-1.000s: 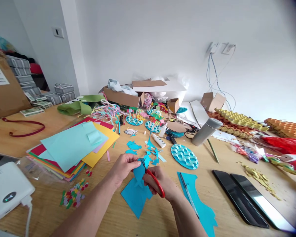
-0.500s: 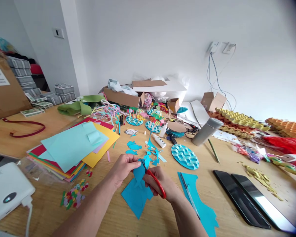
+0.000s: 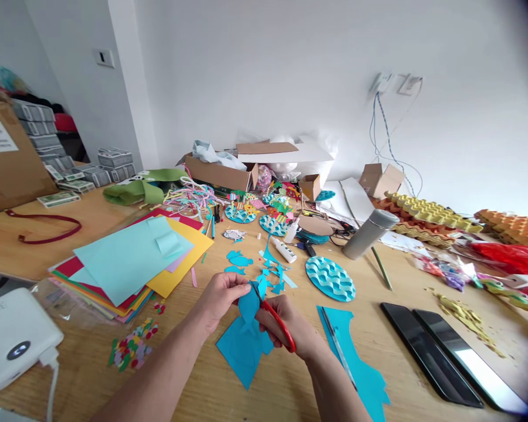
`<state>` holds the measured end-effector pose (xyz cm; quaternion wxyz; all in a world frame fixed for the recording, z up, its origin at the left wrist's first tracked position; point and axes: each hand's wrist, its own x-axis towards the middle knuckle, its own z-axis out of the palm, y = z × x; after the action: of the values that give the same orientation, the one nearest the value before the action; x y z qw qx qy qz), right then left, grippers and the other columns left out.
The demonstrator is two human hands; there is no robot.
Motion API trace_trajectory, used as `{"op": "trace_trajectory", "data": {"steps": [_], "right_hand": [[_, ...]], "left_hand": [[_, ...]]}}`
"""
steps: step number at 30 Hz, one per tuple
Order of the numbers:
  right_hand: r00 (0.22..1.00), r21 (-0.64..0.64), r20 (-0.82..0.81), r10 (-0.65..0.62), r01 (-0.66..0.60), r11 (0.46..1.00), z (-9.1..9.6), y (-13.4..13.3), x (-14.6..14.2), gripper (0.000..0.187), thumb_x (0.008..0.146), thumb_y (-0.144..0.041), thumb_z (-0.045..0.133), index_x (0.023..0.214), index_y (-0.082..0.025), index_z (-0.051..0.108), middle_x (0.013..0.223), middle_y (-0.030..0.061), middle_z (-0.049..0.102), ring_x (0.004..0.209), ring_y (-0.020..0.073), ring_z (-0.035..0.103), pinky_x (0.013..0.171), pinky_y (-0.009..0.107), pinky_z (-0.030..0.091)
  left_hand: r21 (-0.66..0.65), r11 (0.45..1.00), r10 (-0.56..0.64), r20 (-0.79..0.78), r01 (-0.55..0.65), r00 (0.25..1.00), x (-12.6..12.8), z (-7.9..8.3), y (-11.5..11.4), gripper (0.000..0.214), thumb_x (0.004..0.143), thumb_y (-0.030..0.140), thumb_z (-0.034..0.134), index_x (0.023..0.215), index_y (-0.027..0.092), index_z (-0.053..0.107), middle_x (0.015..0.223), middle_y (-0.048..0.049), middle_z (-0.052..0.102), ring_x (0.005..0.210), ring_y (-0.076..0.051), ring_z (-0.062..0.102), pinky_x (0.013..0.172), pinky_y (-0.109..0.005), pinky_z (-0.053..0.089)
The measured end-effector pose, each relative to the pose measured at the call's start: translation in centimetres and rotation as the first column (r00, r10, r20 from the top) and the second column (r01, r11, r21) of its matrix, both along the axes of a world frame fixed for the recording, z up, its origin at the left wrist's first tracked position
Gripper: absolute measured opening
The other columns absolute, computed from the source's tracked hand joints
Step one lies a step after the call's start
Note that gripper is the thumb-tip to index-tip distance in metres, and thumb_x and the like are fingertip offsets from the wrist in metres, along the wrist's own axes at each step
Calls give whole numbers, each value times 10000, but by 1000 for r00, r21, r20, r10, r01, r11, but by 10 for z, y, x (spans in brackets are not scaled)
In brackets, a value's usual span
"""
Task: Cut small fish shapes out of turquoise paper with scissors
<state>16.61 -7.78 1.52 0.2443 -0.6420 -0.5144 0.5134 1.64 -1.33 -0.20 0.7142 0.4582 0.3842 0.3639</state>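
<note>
My left hand [image 3: 222, 299] is closed, pinching the top edge of a blue paper sheet [image 3: 243, 346] held just above the wooden table [image 3: 290, 381]. In my right hand [image 3: 288, 325] are red-handled scissors [image 3: 273, 319], fingers wrapped through the handles, with the blades in the blue paper near my left fingers. Small blue paper offcuts [image 3: 264, 269] lie just beyond my hands. A larger cut piece of blue paper [image 3: 361, 363] with a thin pen on it rests to the right of my right forearm.
A stack of coloured paper [image 3: 132, 261] lies left, confetti bits [image 3: 129, 349] in front of it, a white device [image 3: 13, 337] at the near left. A wavy blue disc [image 3: 330, 278], glue bottle [image 3: 283, 250], grey flask [image 3: 368, 234], two dark tablets [image 3: 440, 351], boxes and egg trays [image 3: 426, 214] stand around.
Almost nothing differs; my hands, the scissors and the blue paper stay in the same place, with only a slight shift of the view.
</note>
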Motion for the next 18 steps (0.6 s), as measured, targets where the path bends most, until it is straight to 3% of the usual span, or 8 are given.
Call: {"op": "trace_trajectory", "data": {"steps": [18], "right_hand": [[1000, 14, -3, 21, -21, 1000, -5, 1, 2, 181, 699, -239, 534, 535, -165, 523, 381, -60, 462, 347, 72, 456, 333, 152, 336]], "left_hand": [[106, 994, -27, -82, 36, 996, -1, -3, 1, 248, 592, 362, 700, 627, 129, 620, 526, 31, 521, 503, -86, 409, 518, -223, 306]]}}
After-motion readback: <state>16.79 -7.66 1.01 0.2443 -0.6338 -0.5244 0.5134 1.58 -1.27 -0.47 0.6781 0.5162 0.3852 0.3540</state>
